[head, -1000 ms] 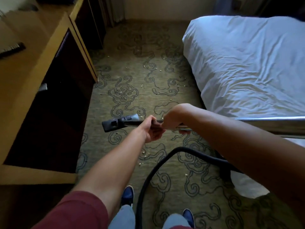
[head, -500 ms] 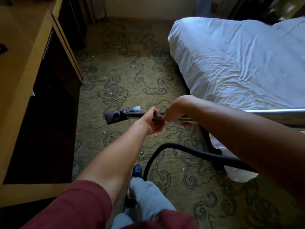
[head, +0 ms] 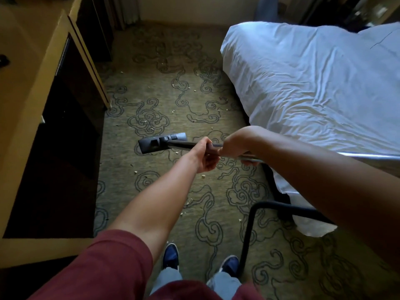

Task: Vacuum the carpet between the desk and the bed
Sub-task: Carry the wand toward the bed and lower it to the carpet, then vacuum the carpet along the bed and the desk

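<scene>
patterned carpet [head: 173,198] runs between desk [head: 28,118] on the left and bed [head: 313,87] on the right, w/ pale crumbs scattered over it. nearest: two blue shoes [head: 171,255] below the hands, and a black hose [head: 249,232] looping up from just right of them toward the bed corner.

left hand [head: 203,155] wraps round the wand [head: 192,145], fingers curled under it. right hand [head: 234,146] is just beside it, further back on the tube, fist closed over the chrome part, which runs off to the right edge under that forearm. head [head: 162,142] sits just beyond and left of the left hand, down at the carpet; can't tell if it's flat on the pile.

doing it well, imo: keep the head flat, pull slow straight strokes, overlap lanes. crumbs lie near the left hand on its near side and more beyond the head toward the far wall, so work the near patch, then push out. mind the hose by the feet, a trip risk, and don't catch the sheet hanging at the bed corner.

vs half a sec ago: both feet now planted side by side where one leg was mid-step; view has shifted so more of the far carpet shows; hose loop sits closer to the right shoe. grip on the wand looks unchanged, head in about the same spot relative to the hands.
</scene>
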The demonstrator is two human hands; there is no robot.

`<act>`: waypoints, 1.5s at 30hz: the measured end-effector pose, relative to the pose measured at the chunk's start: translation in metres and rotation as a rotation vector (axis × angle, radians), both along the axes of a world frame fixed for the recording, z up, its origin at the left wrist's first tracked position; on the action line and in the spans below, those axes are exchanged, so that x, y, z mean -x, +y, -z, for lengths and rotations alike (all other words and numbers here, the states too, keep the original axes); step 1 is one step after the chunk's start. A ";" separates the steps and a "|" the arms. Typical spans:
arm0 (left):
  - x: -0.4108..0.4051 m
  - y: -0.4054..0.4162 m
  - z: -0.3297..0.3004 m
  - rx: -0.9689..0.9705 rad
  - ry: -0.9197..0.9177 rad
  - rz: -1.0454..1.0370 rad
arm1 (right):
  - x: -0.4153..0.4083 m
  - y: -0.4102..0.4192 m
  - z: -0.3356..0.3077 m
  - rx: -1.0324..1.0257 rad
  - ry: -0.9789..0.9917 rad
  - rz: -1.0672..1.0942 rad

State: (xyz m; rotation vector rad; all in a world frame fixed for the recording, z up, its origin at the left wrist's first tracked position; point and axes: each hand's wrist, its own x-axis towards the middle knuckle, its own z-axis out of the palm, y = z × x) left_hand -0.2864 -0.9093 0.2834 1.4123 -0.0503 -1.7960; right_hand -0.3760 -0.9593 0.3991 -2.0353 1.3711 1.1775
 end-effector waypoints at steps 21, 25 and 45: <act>0.345 -0.001 0.124 -0.266 -0.042 -0.082 | 0.346 0.043 0.145 -0.108 -0.189 0.286; 0.373 -0.001 0.161 -0.315 -0.006 -0.113 | 0.381 0.043 0.175 -0.238 -0.229 0.473; 0.500 0.047 0.327 -0.637 0.104 0.078 | 0.482 0.100 0.322 -0.215 0.062 0.589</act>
